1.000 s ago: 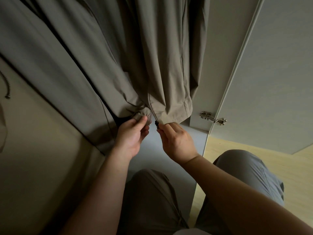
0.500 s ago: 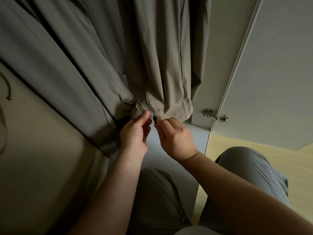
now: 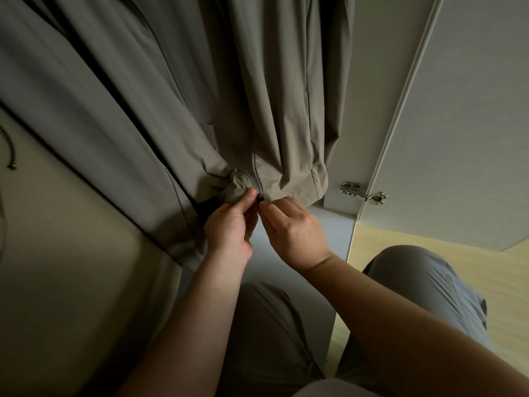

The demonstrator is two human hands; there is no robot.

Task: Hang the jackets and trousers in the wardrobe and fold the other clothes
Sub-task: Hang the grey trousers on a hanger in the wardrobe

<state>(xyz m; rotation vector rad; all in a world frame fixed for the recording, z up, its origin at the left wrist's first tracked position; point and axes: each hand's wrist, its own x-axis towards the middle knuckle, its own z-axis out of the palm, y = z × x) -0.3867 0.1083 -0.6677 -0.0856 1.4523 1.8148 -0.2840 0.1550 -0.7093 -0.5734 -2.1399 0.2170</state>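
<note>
A khaki jacket (image 3: 274, 104) hangs inside the wardrobe, its hem bunched just above my hands. A second, greyer garment (image 3: 94, 90) hangs to its left. My left hand (image 3: 229, 230) pinches the left side of the jacket's hem beside the zip. My right hand (image 3: 294, 227) pinches the small black zip slider (image 3: 260, 198) at the bottom of the zip. The hangers and rail are out of view above.
The open wardrobe door (image 3: 463, 124) stands at the right, with a metal hinge (image 3: 363, 193) by the side panel. The wardrobe floor (image 3: 309, 253) lies below my hands. A beaded cord (image 3: 11, 150) hangs at the far left. My knees and the wooden floor (image 3: 429, 262) are below.
Both hands have moved slightly up and closer together at the jacket's hem; the right hand's fingers now meet the left at the zip slider.
</note>
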